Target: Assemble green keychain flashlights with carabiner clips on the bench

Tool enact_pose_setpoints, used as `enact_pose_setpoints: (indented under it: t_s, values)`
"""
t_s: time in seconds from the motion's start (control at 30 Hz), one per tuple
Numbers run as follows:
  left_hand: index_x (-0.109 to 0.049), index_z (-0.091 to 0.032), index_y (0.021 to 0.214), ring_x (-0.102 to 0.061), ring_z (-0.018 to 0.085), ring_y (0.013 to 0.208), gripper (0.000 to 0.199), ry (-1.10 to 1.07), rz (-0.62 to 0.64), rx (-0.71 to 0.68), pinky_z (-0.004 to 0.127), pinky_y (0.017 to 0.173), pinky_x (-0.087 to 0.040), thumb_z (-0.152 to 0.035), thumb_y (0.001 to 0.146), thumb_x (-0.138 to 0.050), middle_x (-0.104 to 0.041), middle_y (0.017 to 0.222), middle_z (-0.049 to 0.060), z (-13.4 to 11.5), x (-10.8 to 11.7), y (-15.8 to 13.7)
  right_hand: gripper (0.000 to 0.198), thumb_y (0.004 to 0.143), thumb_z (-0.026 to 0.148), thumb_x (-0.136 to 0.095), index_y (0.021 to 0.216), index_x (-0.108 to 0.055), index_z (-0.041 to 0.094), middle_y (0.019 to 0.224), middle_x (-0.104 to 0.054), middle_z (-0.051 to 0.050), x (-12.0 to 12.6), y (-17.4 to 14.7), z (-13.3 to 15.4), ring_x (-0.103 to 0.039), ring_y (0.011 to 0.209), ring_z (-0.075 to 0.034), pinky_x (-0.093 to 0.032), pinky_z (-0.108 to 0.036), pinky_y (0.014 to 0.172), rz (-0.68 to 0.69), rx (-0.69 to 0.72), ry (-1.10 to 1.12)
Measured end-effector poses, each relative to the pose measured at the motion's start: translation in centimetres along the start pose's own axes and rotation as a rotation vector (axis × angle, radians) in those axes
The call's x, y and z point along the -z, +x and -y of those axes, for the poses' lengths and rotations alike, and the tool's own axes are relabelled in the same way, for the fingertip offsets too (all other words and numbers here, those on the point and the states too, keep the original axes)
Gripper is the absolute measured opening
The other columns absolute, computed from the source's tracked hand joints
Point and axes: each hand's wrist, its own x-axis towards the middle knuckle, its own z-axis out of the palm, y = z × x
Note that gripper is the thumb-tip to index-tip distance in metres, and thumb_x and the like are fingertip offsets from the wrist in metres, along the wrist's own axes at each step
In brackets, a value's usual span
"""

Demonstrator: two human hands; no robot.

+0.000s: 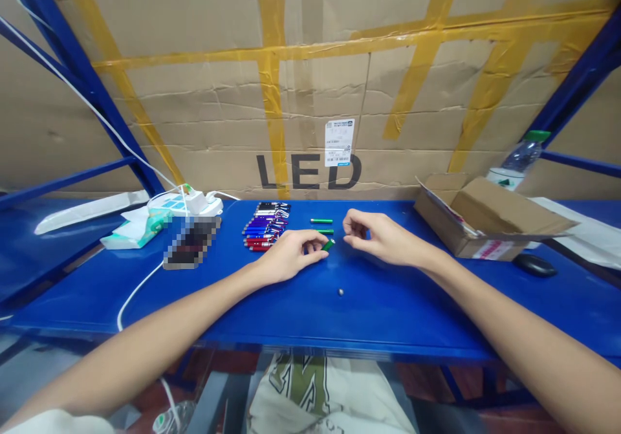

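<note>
left hand [290, 253] pinches a green tube [328, 245], apparently mid-handling; right hand [377, 235] curls nearby, whether gripping anything i cannot tell; next move likely needs steadiness

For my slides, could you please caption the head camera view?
Left hand holding a green tube, right hand close by, over a blue table with a row of colorful tubes.

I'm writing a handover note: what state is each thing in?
Left hand: closed on a green tube
Right hand: fingers curled, contents unclear
Other green tubes: lying flat
Penlights: lying side by side
Cardboard box: open
Bottle: capped
Tissue pack: open, tissue sticking out
Phone: lying flat, on or off unclear
Metal piece: lying loose
</note>
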Motion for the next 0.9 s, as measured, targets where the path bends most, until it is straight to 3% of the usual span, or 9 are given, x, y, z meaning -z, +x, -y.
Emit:
enact_pose_setpoints:
  t_s: [0.1, 0.2, 0.23, 0.3, 0.37, 0.5, 0.7, 0.9]
  values:
    - [-0.072, -0.016, 0.109, -0.063, 0.016, 0.073, 0.021, 0.042, -0.058, 0.001, 0.027, 0.068, -0.05, -0.033, 0.096, -0.07, -0.072, 0.086, 0.002, 0.4, -0.2, 0.1, 0.022, 0.108, 0.04, -0.053, 0.099, -0.059, 0.021, 0.088, -0.067, -0.003, -0.8, -1.3, 2.2, -0.058, 0.074, -0.017, -0.044, -0.029, 0.07, 0.047, 0.087, -0.092]
    - [-0.068, -0.017, 0.106, -0.059, 0.014, 0.068, 0.017, 0.051, -0.101, 0.026, 0.026, 0.063, -0.047, -0.031, 0.096, -0.069, -0.069, 0.083, 0.001, 0.9, -0.3, 0.2, 0.036, 0.105, 0.055, -0.056, 0.097, -0.061, 0.021, 0.092, -0.069, -0.007, -2.8, -3.9, 5.0, -0.058, 0.075, -0.02, -0.042, -0.033, 0.07, 0.234, 0.301, -0.368]
    - [-0.067, -0.017, 0.106, -0.059, 0.014, 0.067, 0.018, 0.043, -0.109, 0.033, 0.026, 0.063, -0.047, -0.031, 0.095, -0.069, -0.069, 0.083, 0.001, 1.0, -0.2, 0.2, 0.034, 0.109, 0.051, -0.051, 0.096, -0.061, 0.021, 0.089, -0.069, -0.007, -3.5, -4.8, 5.6, -0.057, 0.071, -0.019, -0.04, -0.033, 0.067, 0.276, 0.326, -0.44]
    - [-0.067, -0.018, 0.105, -0.06, 0.014, 0.068, 0.018, 0.022, -0.114, 0.037, 0.026, 0.063, -0.047, -0.033, 0.095, -0.07, -0.07, 0.085, 0.001, 1.2, -0.2, 0.2, 0.032, 0.114, 0.035, -0.04, 0.094, -0.061, 0.021, 0.087, -0.069, -0.005, -4.5, -6.2, 6.2, -0.057, 0.066, -0.017, -0.033, -0.033, 0.061, 0.336, 0.294, -0.492]
    - [-0.066, -0.018, 0.103, -0.06, 0.014, 0.067, 0.018, 0.014, -0.119, 0.034, 0.027, 0.064, -0.048, -0.033, 0.095, -0.07, -0.07, 0.085, 0.001, 1.3, -0.1, 0.3, 0.036, 0.116, 0.03, -0.034, 0.094, -0.06, 0.02, 0.085, -0.069, -0.004, -4.8, -6.9, 6.0, -0.058, 0.065, -0.016, -0.028, -0.033, 0.058, 0.374, 0.28, -0.512]
    - [-0.067, -0.019, 0.105, -0.062, 0.015, 0.069, 0.02, 0.016, -0.125, 0.032, 0.029, 0.066, -0.05, -0.036, 0.095, -0.07, -0.07, 0.086, 0.002, 1.3, 0.1, 0.3, 0.04, 0.118, 0.035, -0.031, 0.094, -0.06, 0.02, 0.082, -0.07, -0.004, -4.5, -6.7, 4.7, -0.059, 0.061, -0.015, -0.022, -0.034, 0.056, 0.355, 0.224, -0.564]
    - [-0.067, -0.019, 0.108, -0.063, 0.016, 0.074, 0.023, 0.025, -0.063, 0.01, 0.029, 0.069, -0.05, -0.04, 0.098, -0.069, -0.071, 0.089, 0.002, 1.2, 0.2, 0.2, 0.04, 0.117, 0.04, -0.035, 0.098, -0.063, 0.018, 0.081, -0.073, -0.007, -4.5, -4.7, 2.7, -0.063, 0.058, -0.017, -0.013, -0.034, 0.053, 0.301, 0.079, -0.823]
    - [-0.067, -0.018, 0.108, -0.062, 0.016, 0.075, 0.023, 0.006, -0.058, 0.014, 0.029, 0.07, -0.05, -0.039, 0.097, -0.068, -0.071, 0.09, 0.002, 1.1, 0.2, 0.2, 0.035, 0.117, 0.033, -0.033, 0.111, -0.064, 0.016, 0.085, -0.077, -0.012, -4.3, -2.7, 1.4, -0.07, 0.062, -0.024, -0.019, -0.033, 0.051, 0.321, -0.042, -0.921]
